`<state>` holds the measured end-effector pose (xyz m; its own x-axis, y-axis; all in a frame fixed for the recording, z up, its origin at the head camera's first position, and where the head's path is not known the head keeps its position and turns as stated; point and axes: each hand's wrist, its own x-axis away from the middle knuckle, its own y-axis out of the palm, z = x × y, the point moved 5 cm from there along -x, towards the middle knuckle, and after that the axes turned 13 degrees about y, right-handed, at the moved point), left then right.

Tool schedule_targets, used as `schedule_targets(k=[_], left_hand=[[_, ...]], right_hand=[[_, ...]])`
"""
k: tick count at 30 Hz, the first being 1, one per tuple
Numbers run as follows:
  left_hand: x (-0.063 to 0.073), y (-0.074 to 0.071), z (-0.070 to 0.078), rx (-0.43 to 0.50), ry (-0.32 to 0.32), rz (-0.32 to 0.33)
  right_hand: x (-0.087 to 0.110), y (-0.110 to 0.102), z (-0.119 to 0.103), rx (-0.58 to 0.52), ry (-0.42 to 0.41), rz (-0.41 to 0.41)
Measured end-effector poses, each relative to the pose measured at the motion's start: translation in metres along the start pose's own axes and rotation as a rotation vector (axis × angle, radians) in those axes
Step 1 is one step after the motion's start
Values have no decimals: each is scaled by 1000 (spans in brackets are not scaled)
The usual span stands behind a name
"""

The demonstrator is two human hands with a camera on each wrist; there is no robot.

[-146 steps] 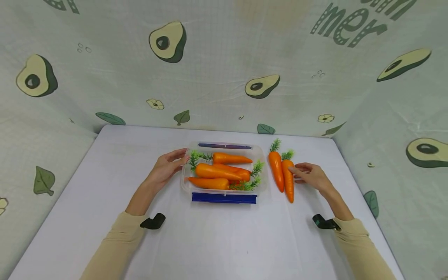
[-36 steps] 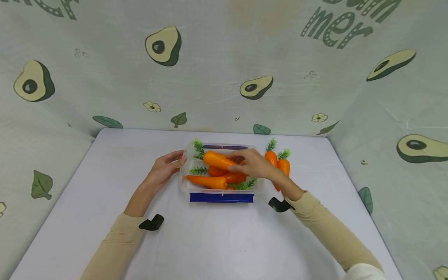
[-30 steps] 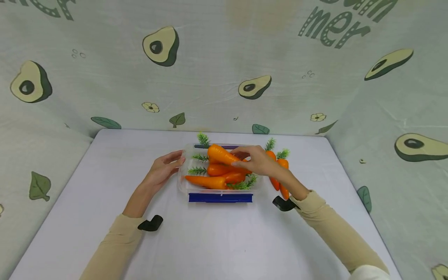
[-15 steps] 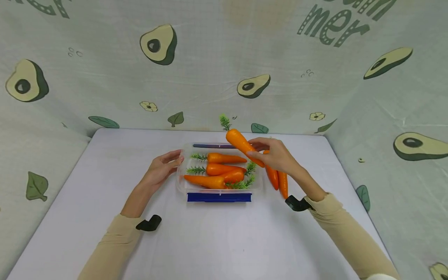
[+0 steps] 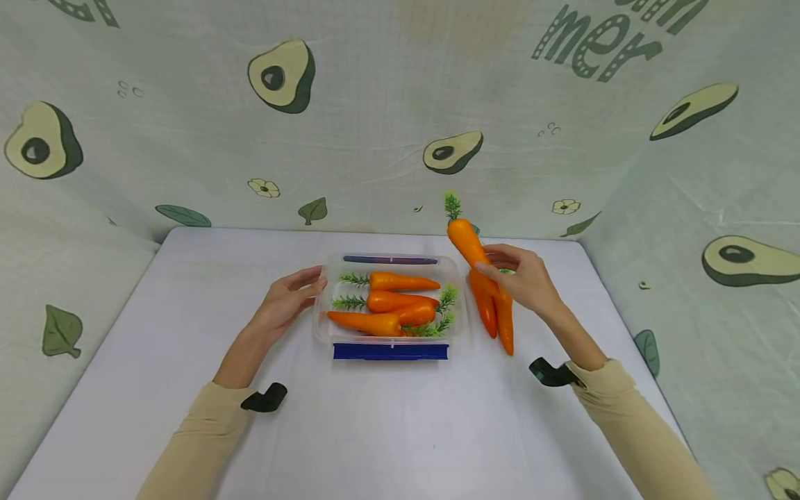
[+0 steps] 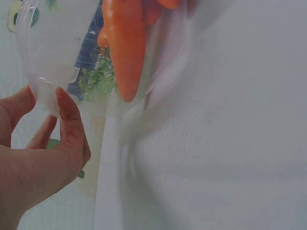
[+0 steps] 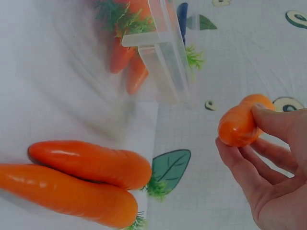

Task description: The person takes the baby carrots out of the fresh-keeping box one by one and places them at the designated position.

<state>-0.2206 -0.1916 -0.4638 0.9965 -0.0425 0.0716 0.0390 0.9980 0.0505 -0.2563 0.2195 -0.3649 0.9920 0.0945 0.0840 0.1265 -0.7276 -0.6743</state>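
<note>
My right hand pinches an orange carrot with a green leafy top, raised above the table right of the container. The right wrist view shows thumb and fingers round the held carrot. Beneath it two more carrots lie side by side, a redder one and an orange one, their tops partly hidden by the held carrot and hand. A clear plastic container holds several carrots. My left hand pinches its left side; the left wrist view shows thumb and fingers on the clear side flap.
A blue latch flap runs along the container's near side and another along its far side. The white table ends at a cloth backdrop printed with avocados and leaves, which rises behind and at both sides.
My right hand has lifted a carrot out of the container and carried it right, over the two carrots on the table. The left hand stays at the container's left side.
</note>
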Motion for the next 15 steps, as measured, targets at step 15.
schedule_targets(k=[15], left_hand=[[0, 0, 0, 8, -1, -6]], right_hand=[[7, -13, 53, -24, 186, 107]])
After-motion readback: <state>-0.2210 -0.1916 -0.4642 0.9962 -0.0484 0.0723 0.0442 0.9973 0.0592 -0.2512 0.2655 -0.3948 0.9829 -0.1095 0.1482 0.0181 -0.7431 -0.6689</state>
